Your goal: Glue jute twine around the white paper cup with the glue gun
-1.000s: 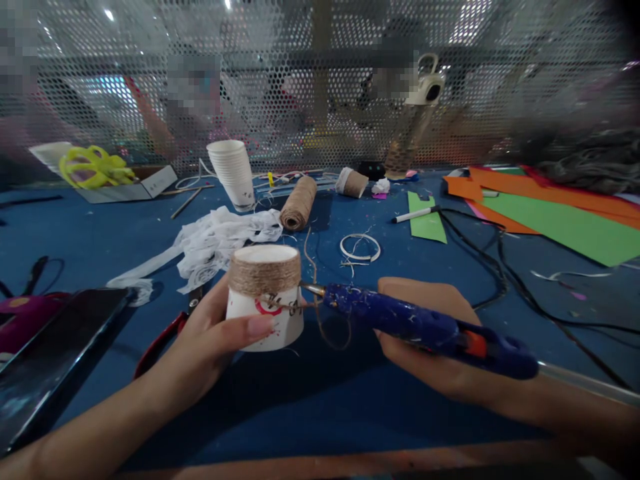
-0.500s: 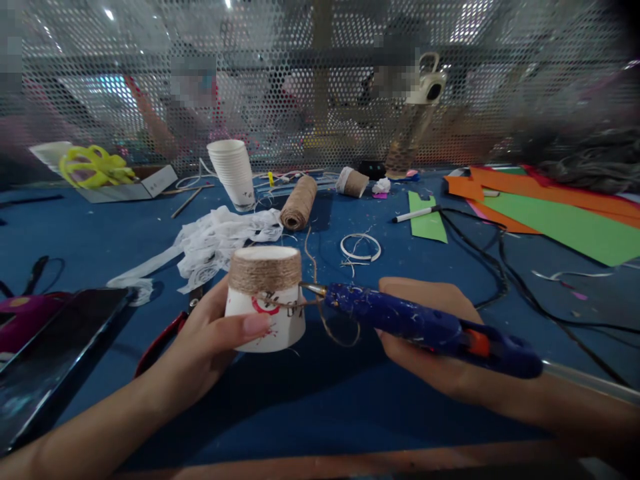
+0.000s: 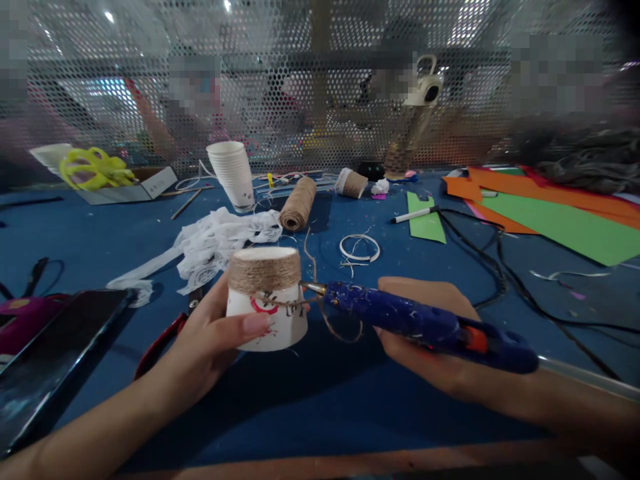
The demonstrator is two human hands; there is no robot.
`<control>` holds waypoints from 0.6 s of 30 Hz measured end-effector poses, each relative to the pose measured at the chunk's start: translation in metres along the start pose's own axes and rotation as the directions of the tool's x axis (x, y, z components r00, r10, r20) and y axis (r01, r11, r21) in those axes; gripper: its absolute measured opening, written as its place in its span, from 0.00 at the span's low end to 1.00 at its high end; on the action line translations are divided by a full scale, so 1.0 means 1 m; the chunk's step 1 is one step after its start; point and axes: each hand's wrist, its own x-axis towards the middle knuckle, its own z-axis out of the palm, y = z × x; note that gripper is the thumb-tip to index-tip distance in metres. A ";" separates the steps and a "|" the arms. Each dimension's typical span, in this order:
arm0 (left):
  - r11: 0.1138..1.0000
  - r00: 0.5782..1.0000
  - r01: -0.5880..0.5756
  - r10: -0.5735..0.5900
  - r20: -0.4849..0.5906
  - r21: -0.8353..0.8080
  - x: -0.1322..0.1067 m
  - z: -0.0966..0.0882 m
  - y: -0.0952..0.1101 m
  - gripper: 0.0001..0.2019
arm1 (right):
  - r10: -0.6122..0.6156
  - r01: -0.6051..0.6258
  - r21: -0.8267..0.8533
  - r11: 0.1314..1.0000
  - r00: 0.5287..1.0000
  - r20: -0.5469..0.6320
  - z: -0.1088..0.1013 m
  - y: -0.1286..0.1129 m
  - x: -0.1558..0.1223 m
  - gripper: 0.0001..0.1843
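My left hand (image 3: 213, 333) is closed around a white paper cup (image 3: 280, 330), held upside down with its base up. Brown twine (image 3: 265, 272) is wound in tight rows round the cup's upper part. A loose strand crosses the printed side and curls in a loop to the right. In my right hand (image 3: 425, 313) is a blue hot glue gun (image 3: 400, 313), a clear glue stick (image 3: 585, 377) sticking out of its back end. Its metal nozzle (image 3: 313, 288) touches or nearly touches the cup's right side, just under the wound twine.
Behind the cup lie white lace (image 3: 225, 237), a twine roll (image 3: 299, 203) and stacked paper cups (image 3: 231, 175). A white ring (image 3: 360, 247), a pen (image 3: 414, 215) and a black cable (image 3: 503, 267) are rightward, with coloured paper (image 3: 565, 223). A phone (image 3: 65, 353) and red-handled tool (image 3: 160, 343) lie left.
Very little differs. The cup seems turned slightly in my left hand, and the nozzle stays at its right side. The rest of the scene shifts a touch with the camera.
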 end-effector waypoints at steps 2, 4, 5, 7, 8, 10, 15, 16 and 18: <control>1.000 1.000 -0.003 0.003 0.008 0.018 0.001 0.000 0.001 0.40 | 0.019 -0.019 0.017 1.000 1.000 -0.023 0.001 0.000 0.000 0.14; 0.999 1.000 0.002 -0.003 0.017 0.034 0.001 0.000 0.002 0.41 | 0.025 -0.024 0.031 0.999 0.999 -0.030 0.002 0.000 -0.001 0.14; 0.999 1.000 0.008 -0.008 0.020 0.036 0.001 0.000 0.002 0.40 | 0.020 -0.019 0.033 0.999 0.999 -0.026 0.003 0.000 -0.001 0.14; 0.999 1.000 0.015 -0.016 0.026 0.036 0.000 0.000 0.003 0.38 | 0.003 -0.002 0.025 1.000 1.000 -0.016 0.003 0.000 -0.001 0.14; 0.999 1.000 0.014 -0.015 0.028 0.033 0.000 0.000 0.003 0.37 | -0.003 0.004 0.020 1.000 1.000 -0.013 0.002 0.000 -0.001 0.13; 0.999 0.999 0.015 -0.016 0.031 0.031 -0.001 0.000 0.003 0.36 | -0.010 0.010 0.014 1.000 1.000 -0.012 0.002 -0.001 -0.001 0.14; 1.000 1.000 0.015 -0.015 0.013 0.018 -0.002 0.001 0.004 0.33 | -0.025 0.025 -0.006 1.000 1.000 0.013 -0.001 -0.001 0.001 0.14; 1.000 1.000 0.015 -0.015 0.012 0.014 -0.003 0.001 0.005 0.32 | -0.026 0.026 -0.011 1.000 1.000 0.018 -0.002 0.000 0.001 0.14; 1.000 1.000 0.013 -0.013 0.017 0.007 -0.003 0.001 0.006 0.31 | -0.021 0.021 -0.016 1.000 1.000 0.015 -0.002 0.000 0.001 0.14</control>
